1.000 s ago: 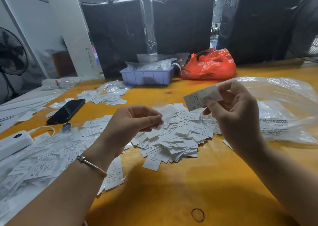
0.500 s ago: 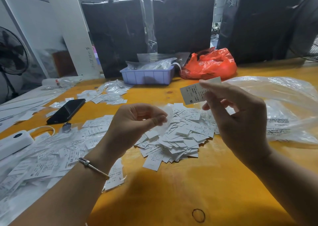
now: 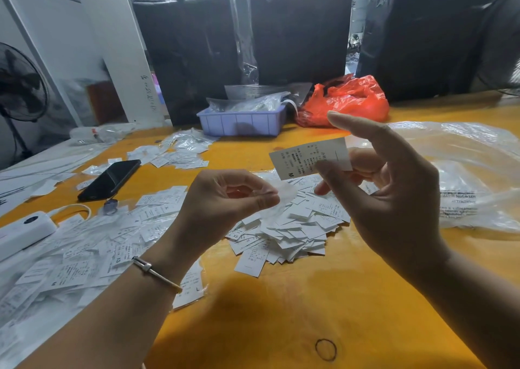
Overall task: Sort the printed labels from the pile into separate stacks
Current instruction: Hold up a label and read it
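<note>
The sorting looks only partly done. A big loose pile of labels (image 3: 287, 225) lies on the yellow table (image 3: 281, 312) between the hands, and more labels, some in clear sleeves, are spread at the left (image 3: 84, 250), with a small group (image 3: 174, 155) farther back. The right hand (image 3: 394, 200) pinches one label marked M (image 3: 309, 157) above the pile. The left hand (image 3: 225, 202) pinches a thin whitish piece (image 3: 284, 197); it is blurred, so I cannot say what it is. Most of the print is too small to read.
</note>
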A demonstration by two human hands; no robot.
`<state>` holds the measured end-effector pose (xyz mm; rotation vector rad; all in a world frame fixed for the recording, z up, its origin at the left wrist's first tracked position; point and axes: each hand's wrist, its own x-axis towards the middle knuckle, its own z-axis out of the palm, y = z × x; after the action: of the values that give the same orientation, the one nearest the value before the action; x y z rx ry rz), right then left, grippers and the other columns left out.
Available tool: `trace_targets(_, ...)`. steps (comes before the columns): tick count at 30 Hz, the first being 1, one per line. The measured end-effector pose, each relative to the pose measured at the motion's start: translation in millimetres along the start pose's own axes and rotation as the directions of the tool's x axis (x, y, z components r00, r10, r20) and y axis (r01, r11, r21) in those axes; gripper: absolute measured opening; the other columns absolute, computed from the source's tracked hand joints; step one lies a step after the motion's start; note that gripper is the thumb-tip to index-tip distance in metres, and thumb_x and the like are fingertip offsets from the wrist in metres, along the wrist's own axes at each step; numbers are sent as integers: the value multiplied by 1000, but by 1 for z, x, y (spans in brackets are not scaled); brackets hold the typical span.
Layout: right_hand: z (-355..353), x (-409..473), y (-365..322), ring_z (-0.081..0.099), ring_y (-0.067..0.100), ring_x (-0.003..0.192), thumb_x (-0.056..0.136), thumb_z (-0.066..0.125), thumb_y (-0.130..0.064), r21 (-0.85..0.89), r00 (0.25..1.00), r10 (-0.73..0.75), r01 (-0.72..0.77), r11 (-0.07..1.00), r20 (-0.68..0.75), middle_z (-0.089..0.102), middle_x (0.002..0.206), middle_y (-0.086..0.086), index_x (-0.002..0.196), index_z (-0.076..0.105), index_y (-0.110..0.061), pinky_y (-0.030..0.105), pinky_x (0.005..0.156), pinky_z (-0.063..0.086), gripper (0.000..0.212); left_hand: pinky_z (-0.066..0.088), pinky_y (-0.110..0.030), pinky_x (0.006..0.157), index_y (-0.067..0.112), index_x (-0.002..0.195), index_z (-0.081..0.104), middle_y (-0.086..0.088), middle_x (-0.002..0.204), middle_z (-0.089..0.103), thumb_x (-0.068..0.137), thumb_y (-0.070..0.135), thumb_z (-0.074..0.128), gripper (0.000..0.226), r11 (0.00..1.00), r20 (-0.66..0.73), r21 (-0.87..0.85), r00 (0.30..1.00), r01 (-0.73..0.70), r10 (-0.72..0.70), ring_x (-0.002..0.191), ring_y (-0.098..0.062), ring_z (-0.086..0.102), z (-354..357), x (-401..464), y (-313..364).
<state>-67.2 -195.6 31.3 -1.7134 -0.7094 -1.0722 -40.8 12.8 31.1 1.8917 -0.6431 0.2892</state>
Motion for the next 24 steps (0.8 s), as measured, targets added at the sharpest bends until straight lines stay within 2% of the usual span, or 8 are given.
trace_targets(5,1,-1,0,70,1,75,84,73,-8,-13,999,22,-22,1000,28,68,91,-11,123,57,-9,20,59,57,43,60,-30,77,12,83,76,-1,86,76,70,28,76,20,1000,31,-23,999,10,-9,91,-17,71,0,0,-1)
trace_targets(10,1,-1,2,69,0,78,85,73,-11,-49,998,0,3,999,62,64,93,-18,121,58,-14,21,57,57,39,60,-33,77,17,77,75,1,86,75,70,29,76,13,999,38,-41,999,13,-12,100,-15,69,-2,1,-1)
trace_targets(14,2,0,4,68,1,74,86,71,-10,-90,996,-4,13,996,94,66,89,-15,108,64,-13,20,53,54,23,58,-25,73,17,75,75,4,87,75,71,27,76,10,998,53,-62,998,26,-23,105,-12,67,-2,1,-3)
trace_targets(16,1,0,5,68,3,69,86,70,-7,-100,994,-19,30,995,109,68,82,-12,97,69,-11,19,51,52,11,60,-28,73,18,75,75,4,88,75,70,28,77,11,998,50,-55,998,32,-29,105,-14,67,-3,1,-3)
trace_targets(19,1,0,5,68,2,66,85,70,-8,-121,992,-14,29,992,126,68,74,-12,90,72,-11,18,53,50,6,61,-35,75,16,79,76,3,87,76,71,29,77,15,1000,42,-16,999,23,-22,98,-16,70,-4,0,-4)
trace_targets(22,1,-1,7,68,1,67,84,72,-6,-113,989,0,17,993,146,70,72,-9,87,73,-12,19,54,50,7,59,-28,74,17,83,76,4,82,75,72,30,77,18,1000,45,25,999,-5,4,84,-15,71,-2,0,-2)
trace_targets(24,0,0,9,67,-1,68,82,73,-3,-114,985,4,15,993,171,69,74,-12,86,73,-12,15,54,49,10,60,-29,74,18,83,76,3,82,76,70,35,76,21,1000,32,24,999,-1,0,84,-16,71,-2,-1,0)
